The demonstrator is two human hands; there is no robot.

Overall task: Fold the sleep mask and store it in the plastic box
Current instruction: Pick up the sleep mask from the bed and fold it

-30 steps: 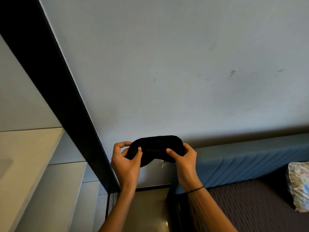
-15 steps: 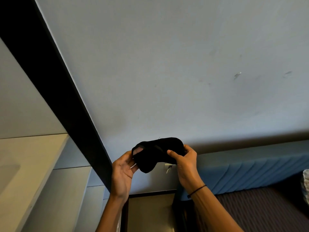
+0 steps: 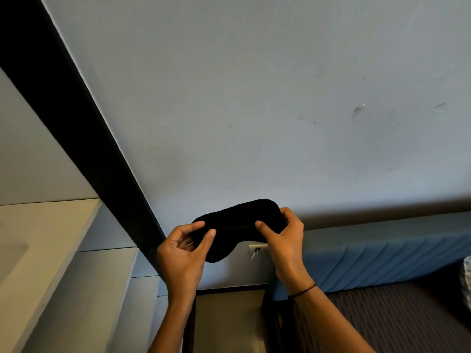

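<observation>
A black sleep mask [image 3: 235, 225] is held up in the air in front of the pale wall, spread out flat and tilted, its right end higher. My left hand [image 3: 182, 253] pinches its left end between thumb and fingers. My right hand [image 3: 285, 235] grips its right end, with a thin black band around that wrist. No plastic box is in view.
A blue padded headboard [image 3: 382, 253] and a dark striped bed surface [image 3: 395, 314] lie at the lower right. A patterned pillow [image 3: 467, 281] shows at the right edge. A black door frame [image 3: 84, 138] runs diagonally on the left, beside a beige shelf unit [image 3: 38, 245]. A wall socket [image 3: 256, 248] sits below the mask.
Half a second ago the mask's left end was bent over and loosely held. Now it is spread flat again, with my left hand pinching that end. Both hands sit slightly lower.
</observation>
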